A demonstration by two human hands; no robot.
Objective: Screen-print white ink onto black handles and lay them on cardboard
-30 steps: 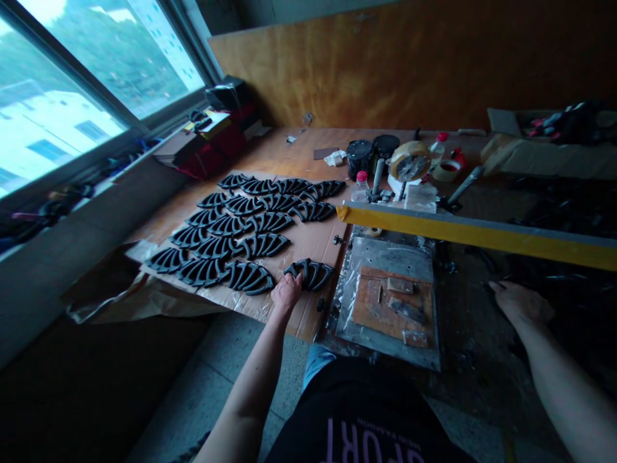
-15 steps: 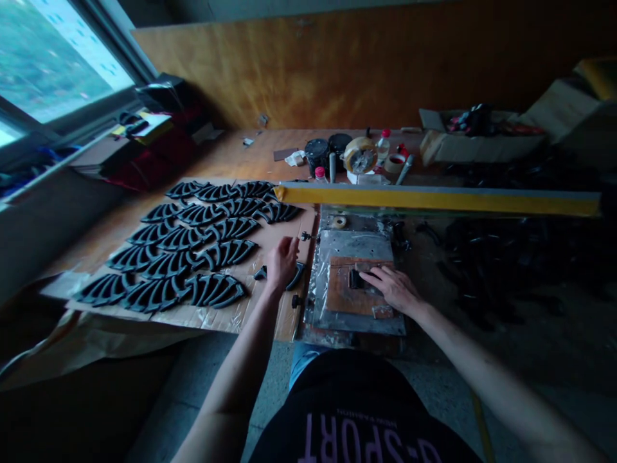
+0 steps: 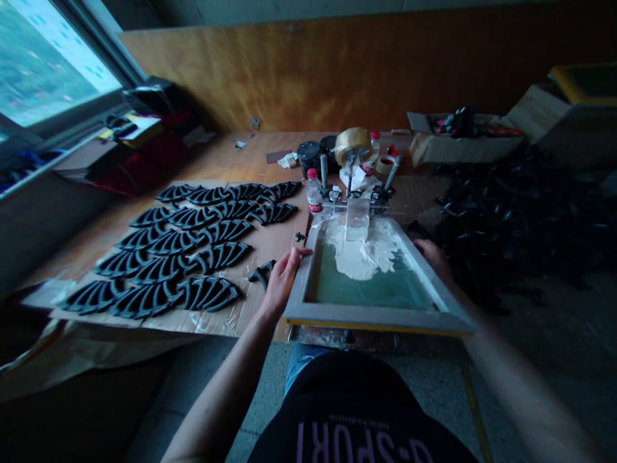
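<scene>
Standing by the window at the left rear of the worktop (image 3: 231,154) is a stack of dark folders (image 3: 116,157). On a sheet of cardboard (image 3: 272,241) that covers the worktop's left side and reaches its near edge, black curved parts (image 3: 186,251) lie in slanting rows. Near the sheet's right edge, one separate black piece (image 3: 260,273) is partly hidden by the left hand (image 3: 283,278). That hand has its fingers half curled, a fingertip touching the left rail of a screen frame (image 3: 378,315); whether they close around the rail I cannot tell.

The frame sits mid-worktop, its near rail towards the near edge. Its green mesh (image 3: 371,294) carries a pale, ragged spread of paste (image 3: 361,260) in the far half, and a clear block (image 3: 357,215) overlaps the far rail in view. Beyond it, towards the back edge, are a red-capped bottle (image 3: 314,193), dark tubs (image 3: 308,156) and a large tape roll (image 3: 353,146).

At the frame's right rail is the right hand (image 3: 438,262), its thumb side against the wood; the other fingers are hidden, so how far they are closed I cannot tell. An open cardboard box (image 3: 450,153) stands near the back edge, and dark parts (image 3: 520,218) heap over the right side.
</scene>
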